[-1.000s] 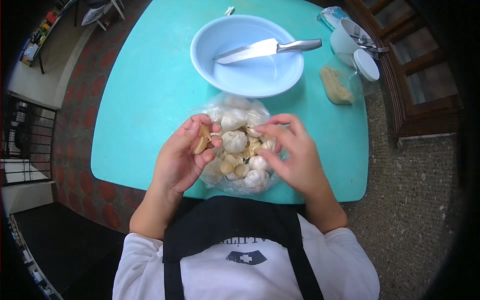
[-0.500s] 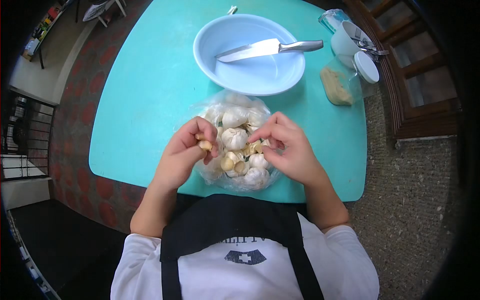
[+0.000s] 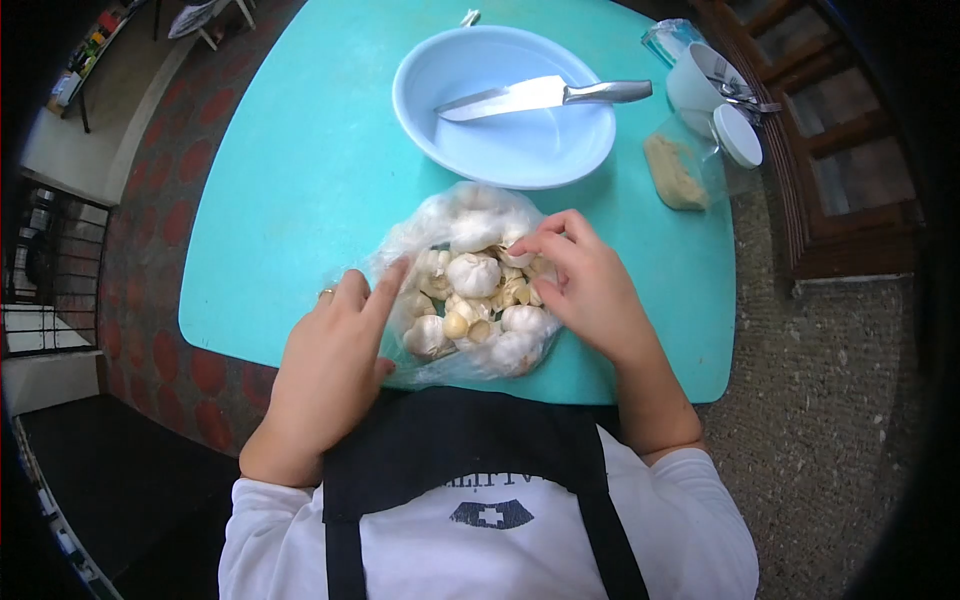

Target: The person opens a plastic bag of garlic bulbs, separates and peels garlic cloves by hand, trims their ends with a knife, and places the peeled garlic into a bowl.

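Observation:
A clear plastic bag (image 3: pixel 415 228) lies spread on the table, heaped with white garlic bulbs (image 3: pixel 473 275), loose cloves and papery skin. At the bag's left side is my left hand (image 3: pixel 335 355), back up, index finger stretched against the plastic and thumb apart from it. Its other fingers bend downward, their undersides hidden. Over the bag's right side reaches my right hand (image 3: pixel 590 285), with fingertips touching a pale garlic piece and thumb held apart. Two yellowish cut or peeled clove faces (image 3: pixel 455 325) show near the heap's front.
Beyond the bag stands a pale blue basin (image 3: pixel 445 165) with a large knife (image 3: pixel 520 97) laid across it, handle over the right rim. To the right are a jar of tan powder (image 3: pixel 672 175) and a white cup (image 3: pixel 690 85) of cutlery. The turquoise table (image 3: pixel 270 200) has rounded edges.
My left hand, which held a garlic clove, has turned palm down and moved left and down to the bag's side; the clove no longer shows. My right hand has shifted slightly within the heap.

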Available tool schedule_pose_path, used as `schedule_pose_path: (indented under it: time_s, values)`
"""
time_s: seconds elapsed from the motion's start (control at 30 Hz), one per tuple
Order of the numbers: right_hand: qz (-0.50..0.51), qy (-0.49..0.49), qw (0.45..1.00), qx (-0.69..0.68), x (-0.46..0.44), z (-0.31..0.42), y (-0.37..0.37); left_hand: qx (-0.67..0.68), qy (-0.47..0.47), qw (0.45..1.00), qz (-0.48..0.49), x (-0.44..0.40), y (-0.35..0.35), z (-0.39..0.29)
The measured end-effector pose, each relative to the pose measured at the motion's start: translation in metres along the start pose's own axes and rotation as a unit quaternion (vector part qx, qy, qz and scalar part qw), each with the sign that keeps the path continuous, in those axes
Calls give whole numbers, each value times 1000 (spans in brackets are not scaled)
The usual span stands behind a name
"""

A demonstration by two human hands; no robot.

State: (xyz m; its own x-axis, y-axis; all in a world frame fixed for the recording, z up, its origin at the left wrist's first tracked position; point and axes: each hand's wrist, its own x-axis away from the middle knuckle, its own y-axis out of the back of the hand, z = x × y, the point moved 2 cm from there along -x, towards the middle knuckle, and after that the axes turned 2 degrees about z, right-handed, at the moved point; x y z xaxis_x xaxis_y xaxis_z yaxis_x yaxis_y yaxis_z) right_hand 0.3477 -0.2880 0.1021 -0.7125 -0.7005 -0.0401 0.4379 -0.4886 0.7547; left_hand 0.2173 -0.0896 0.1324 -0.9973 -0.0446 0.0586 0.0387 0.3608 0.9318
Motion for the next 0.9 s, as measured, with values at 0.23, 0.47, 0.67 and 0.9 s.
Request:
schedule_pose_path:
  time_s: [0.23, 0.47, 0.67, 0.9]
  values:
    - [15, 63, 938, -341, 4, 17, 0, 233, -110, 966, -37, -27, 2, -12]
    - [-46, 80, 987, -130, -1, 18, 25, 346, -108, 932, -27, -37, -15, -15]
    - [-166, 137, 945, 246, -84, -30, 59, 708, -49, 698, 96, -32, -28, -10]
    - [-32, 20, 852, 522, -173, -74, 49, 783, -27, 612, 109, -29, -52, -3]
